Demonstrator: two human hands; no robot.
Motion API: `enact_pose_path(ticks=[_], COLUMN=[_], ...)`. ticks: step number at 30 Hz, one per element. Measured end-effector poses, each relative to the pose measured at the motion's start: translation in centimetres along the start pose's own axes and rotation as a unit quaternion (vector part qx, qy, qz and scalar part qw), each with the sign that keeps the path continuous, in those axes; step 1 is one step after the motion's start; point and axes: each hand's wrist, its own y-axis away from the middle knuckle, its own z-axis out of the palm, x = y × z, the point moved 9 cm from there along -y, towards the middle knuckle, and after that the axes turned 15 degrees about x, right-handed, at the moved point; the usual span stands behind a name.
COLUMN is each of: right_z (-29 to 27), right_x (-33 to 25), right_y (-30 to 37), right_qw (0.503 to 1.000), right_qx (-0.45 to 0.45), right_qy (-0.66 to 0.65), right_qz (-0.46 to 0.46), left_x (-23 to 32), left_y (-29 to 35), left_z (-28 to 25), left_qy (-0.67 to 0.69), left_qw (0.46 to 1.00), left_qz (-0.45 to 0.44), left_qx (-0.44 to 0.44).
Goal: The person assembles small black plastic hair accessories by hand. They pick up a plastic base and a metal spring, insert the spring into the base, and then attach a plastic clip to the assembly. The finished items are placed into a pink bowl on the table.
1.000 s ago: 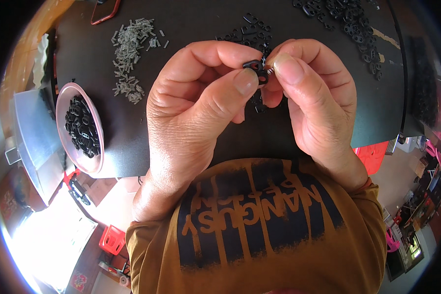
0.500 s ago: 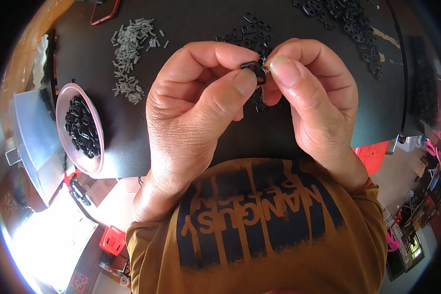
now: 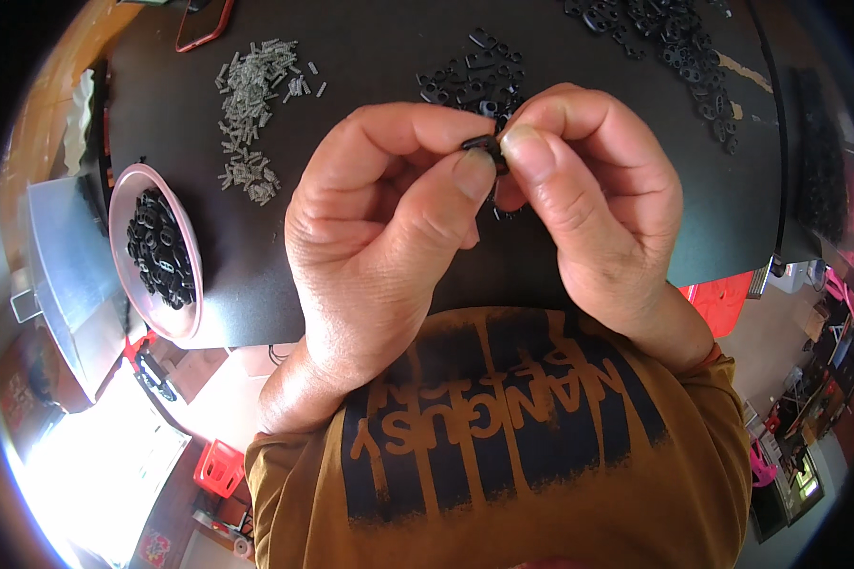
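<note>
Above the dark table, my left hand (image 3: 375, 204) pinches a small black plastic cord lock (image 3: 485, 145) between thumb and forefinger. My right hand (image 3: 593, 180) is closed against the right end of the same piece, its thumb tip pressed close to my left thumb. The fingertips hide most of the cord lock, and no spring shows between them. Beyond my hands lies a loose pile of black cord-lock parts (image 3: 473, 83), partly covered by my fingers. A heap of small metal springs (image 3: 249, 100) rests to the left of my left hand.
At the table's left edge stands a pink bowl (image 3: 116, 223) with many black pieces in it. A larger spread of black parts (image 3: 678, 57) covers the far right. A red-edged phone (image 3: 204, 27) lies at the far left. Red plastic stools (image 3: 220, 467) stand below.
My hands have come closer together and slightly lower. The coil spring that showed between them is out of sight, and my right fingertips now meet the black piece.
</note>
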Motion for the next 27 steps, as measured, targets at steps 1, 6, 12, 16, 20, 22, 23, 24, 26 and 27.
enact_pose_path(ticks=[1,6,12,16,20,22,23,24,26,27], right_z=[0.0,-0.2,-0.7,-1.0,-1.4,-3.0,-3.7,-4.1,-3.6,-3.6], right_x=[0.0,0.3,0.6,0.5,-2.8,-4.0,-4.5,-4.8,-5.0,-4.6], right_y=[0.0,0.3,0.0,-0.2,-1.9,-3.3,-4.1,-5.1,-5.9,-6.1], right_qw=[1.0,0.993,0.998,0.998,0.938,0.87,0.825,0.786,0.726,0.71], right_qx=[0.001,0.001,0.019,0.027,-0.04,0.002,0.025,0.026,0.014,0.001], right_qy=[0.005,0.107,0.067,0.054,0.324,0.443,0.492,0.539,0.621,0.639], right_qz=[-0.007,-0.038,-0.005,0.016,-0.116,-0.217,-0.277,-0.3,-0.295,-0.296], left_x=[-0.1,0.3,0.1,0.0,0.4,0.2,0.0,-0.2,-0.4,-0.3], left_y=[0.1,0.6,0.3,0.0,0.0,0.0,0.1,0.1,0.3,0.3], left_z=[-0.1,-0.2,0.4,0.1,-1.3,-1.9,-2.3,-2.5,-2.7,-2.8], left_qy=[-0.001,-0.011,-0.011,0.037,0.047,0.043,0.042,0.047,0.057,0.063], left_qw=[1.0,0.999,0.997,0.998,0.996,0.996,0.996,0.996,0.996,0.996], left_qz=[-0.002,0.043,0.071,0.036,0.052,0.043,0.038,0.043,0.042,0.042], left_qx=[0.003,0.022,0.039,0.021,0.046,0.062,0.07,0.065,0.055,0.05])
